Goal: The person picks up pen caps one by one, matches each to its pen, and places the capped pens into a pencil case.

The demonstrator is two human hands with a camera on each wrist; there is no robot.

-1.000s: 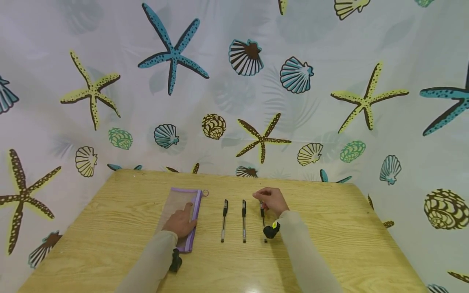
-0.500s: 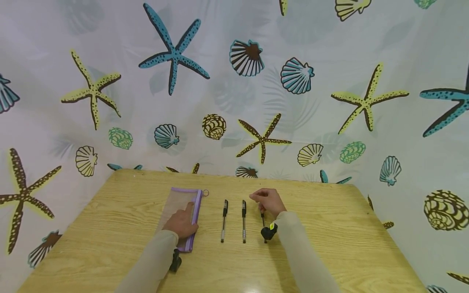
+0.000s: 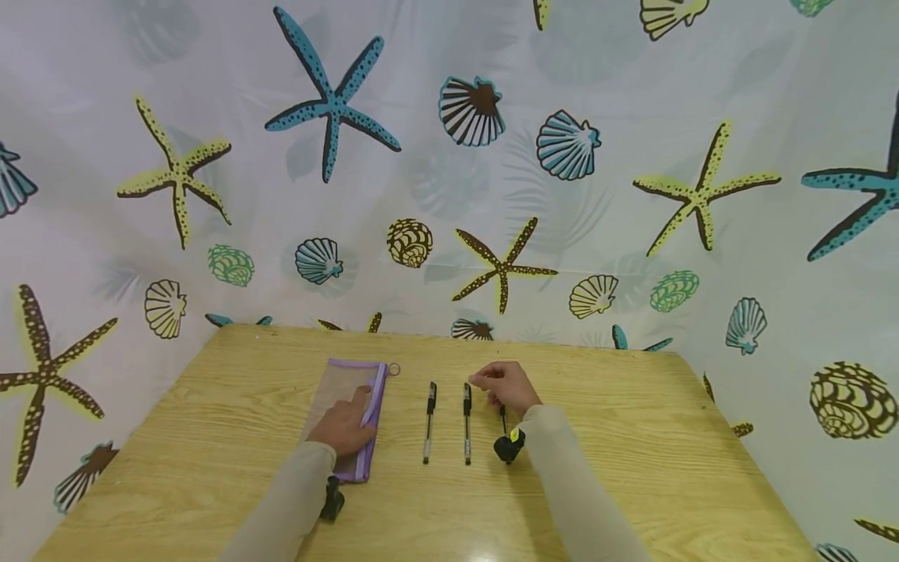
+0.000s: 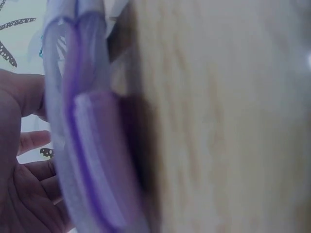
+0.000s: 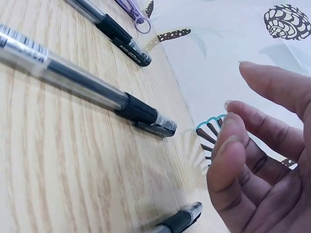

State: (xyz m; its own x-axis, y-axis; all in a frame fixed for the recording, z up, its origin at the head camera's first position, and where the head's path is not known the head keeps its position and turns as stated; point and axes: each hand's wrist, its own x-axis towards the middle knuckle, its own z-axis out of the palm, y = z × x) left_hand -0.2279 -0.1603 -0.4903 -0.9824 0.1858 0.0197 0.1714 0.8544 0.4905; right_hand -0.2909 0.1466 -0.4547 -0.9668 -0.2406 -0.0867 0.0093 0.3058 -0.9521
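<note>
On the left lies a flat see-through pouch [image 3: 325,390] with purple edging and a zip. My left hand [image 3: 340,429] rests on it, index finger stretched along the zip and thumb at the zip edge. The purple zip edge [image 4: 104,155] bulges up off the wood in the left wrist view. Three black-capped gel pens lie parallel: a left pen [image 3: 429,425], a middle pen [image 3: 467,425] and a right pen [image 3: 503,421], partly hidden by my right hand [image 3: 511,388]. That hand hovers with loosely bent fingers [image 5: 228,165], nothing between them, fingertips near the middle pen's cap [image 5: 150,116].
The pouch's ring pull [image 3: 394,369] sticks out at its far corner. A light wooden table [image 3: 632,445] carries everything. Behind and beside it hangs a white cloth [image 3: 421,179] printed with starfish and shells. Small black cameras [image 3: 507,447] sit on both wrists.
My right hand has moved left, from over the right pen's cap toward the middle pen's cap. The pouch's zip edge has bent up beside my left thumb. The pens lie as before.
</note>
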